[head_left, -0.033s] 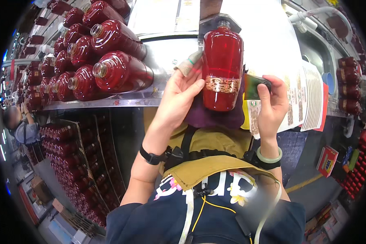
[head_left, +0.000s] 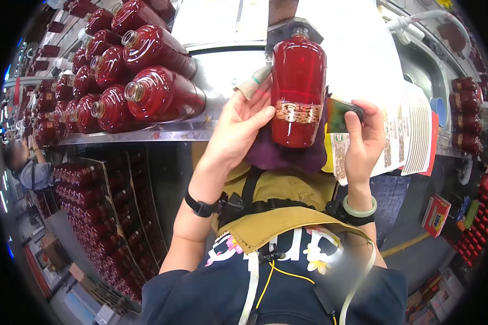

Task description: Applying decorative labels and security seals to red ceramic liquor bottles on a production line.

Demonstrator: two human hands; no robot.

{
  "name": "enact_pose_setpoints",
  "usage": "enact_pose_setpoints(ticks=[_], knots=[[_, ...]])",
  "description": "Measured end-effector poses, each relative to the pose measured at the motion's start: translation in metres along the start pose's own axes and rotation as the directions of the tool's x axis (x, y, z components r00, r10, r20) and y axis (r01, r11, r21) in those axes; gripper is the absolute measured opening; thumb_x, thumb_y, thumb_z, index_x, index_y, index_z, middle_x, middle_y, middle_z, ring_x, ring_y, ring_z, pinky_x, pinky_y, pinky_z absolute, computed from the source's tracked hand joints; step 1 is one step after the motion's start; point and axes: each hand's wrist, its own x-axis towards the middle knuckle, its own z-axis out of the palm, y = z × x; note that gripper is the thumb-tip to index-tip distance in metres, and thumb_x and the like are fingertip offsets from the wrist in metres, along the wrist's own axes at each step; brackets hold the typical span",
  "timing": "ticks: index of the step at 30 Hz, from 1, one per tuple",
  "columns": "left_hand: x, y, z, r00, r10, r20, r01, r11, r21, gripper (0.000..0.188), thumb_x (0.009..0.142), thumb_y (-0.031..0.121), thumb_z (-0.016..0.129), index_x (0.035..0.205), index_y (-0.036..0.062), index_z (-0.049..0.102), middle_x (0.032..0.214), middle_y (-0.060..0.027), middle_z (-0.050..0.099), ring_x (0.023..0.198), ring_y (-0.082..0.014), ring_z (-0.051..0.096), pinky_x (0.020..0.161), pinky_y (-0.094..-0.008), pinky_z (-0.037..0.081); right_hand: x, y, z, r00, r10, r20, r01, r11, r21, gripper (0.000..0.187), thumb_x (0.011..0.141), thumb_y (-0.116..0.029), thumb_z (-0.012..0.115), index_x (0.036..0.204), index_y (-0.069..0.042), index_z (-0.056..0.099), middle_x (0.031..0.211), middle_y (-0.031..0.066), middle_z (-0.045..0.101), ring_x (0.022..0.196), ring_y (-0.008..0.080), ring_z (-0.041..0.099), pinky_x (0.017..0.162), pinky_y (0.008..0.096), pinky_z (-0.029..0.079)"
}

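Note:
In front of me a bottle of red liquid (head_left: 298, 76) with a bare, capless neck leans back on a dark support, its base on a purple cloth (head_left: 276, 158). A gold patterned label (head_left: 298, 113) wraps its lower front. My left hand (head_left: 248, 116) holds the bottle's left side, thumb by the label and fingers along the edge; a beige covering with a green band sits on one finger. Pinched between thumb and fingers of my right hand (head_left: 366, 130) is a flat dark green scraper-like piece (head_left: 339, 115), just right of the bottle.
Several capless red bottles (head_left: 165, 95) stand on the metal table to the left. Label sheets (head_left: 415, 132) lie at the right, near a sink (head_left: 425, 62) with a tap (head_left: 412, 19). Stacked bottles (head_left: 92, 216) fill the lower left; another person (head_left: 35, 168) is far left.

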Motion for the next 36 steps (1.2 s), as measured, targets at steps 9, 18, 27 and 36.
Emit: enact_pose_setpoints(ticks=[9, 18, 27, 36], knots=[[0.014, 0.016, -0.008, 0.993, -0.112, 0.045, 0.110, 0.993, 0.052, 0.083, 0.086, -0.010, 0.073, 0.157, 0.0015, 0.031, 0.156, -0.0191, 0.041, 0.142, -0.0253, 0.046, 0.117, -0.0388, 0.043, 0.000, 0.003, -0.003, 0.999, 0.041, -0.001, -0.041, 0.998, 0.048, 0.016, 0.099, -0.001, 0.066, 0.115, 0.001, 0.062, 0.107, 0.0010, 0.061, 0.096, 0.0067, 0.056, 0.086, 0.0222, 0.045], [-0.011, 0.011, 0.021, 0.987, 0.074, -0.139, 0.010, 0.852, 0.524, 0.067, 0.087, -0.005, 0.077, 0.145, 0.0015, 0.045, 0.105, -0.0032, 0.057, 0.101, -0.0125, 0.061, 0.098, -0.0296, 0.051, 0.004, -0.003, 0.006, 0.992, 0.123, 0.004, -0.123, 0.989, 0.082, 0.019, 0.105, -0.011, 0.059, 0.121, -0.001, 0.061, 0.103, -0.0005, 0.058, 0.092, 0.0053, 0.052, 0.085, 0.0206, 0.042], [-0.020, 0.017, 0.049, 0.974, 0.212, -0.083, -0.156, 0.889, 0.431, 0.043, 0.097, -0.004, 0.066, 0.137, -0.0009, 0.052, 0.100, -0.0010, 0.059, 0.097, -0.0087, 0.060, 0.090, -0.0262, 0.052, 0.007, 0.002, 0.023, 0.938, 0.306, 0.163, -0.317, 0.947, 0.043, 0.035, 0.093, -0.018, 0.080, 0.117, -0.004, 0.058, 0.091, -0.0064, 0.046, 0.079, 0.0022, 0.040, 0.067, 0.0167, 0.034], [-0.014, 0.003, 0.027, 0.964, 0.140, -0.227, -0.055, 0.938, 0.343, 0.027, 0.098, 0.004, 0.070, 0.115, -0.0028, 0.050, 0.100, -0.0064, 0.063, 0.093, -0.0107, 0.065, 0.086, -0.0260, 0.056, 0.007, 0.003, 0.028, 0.916, 0.349, 0.197, -0.370, 0.925, 0.082, 0.044, 0.090, -0.019, 0.083, 0.115, -0.007, 0.050, 0.099, -0.0043, 0.051, 0.085, 0.0026, 0.043, 0.072, 0.0172, 0.041]])
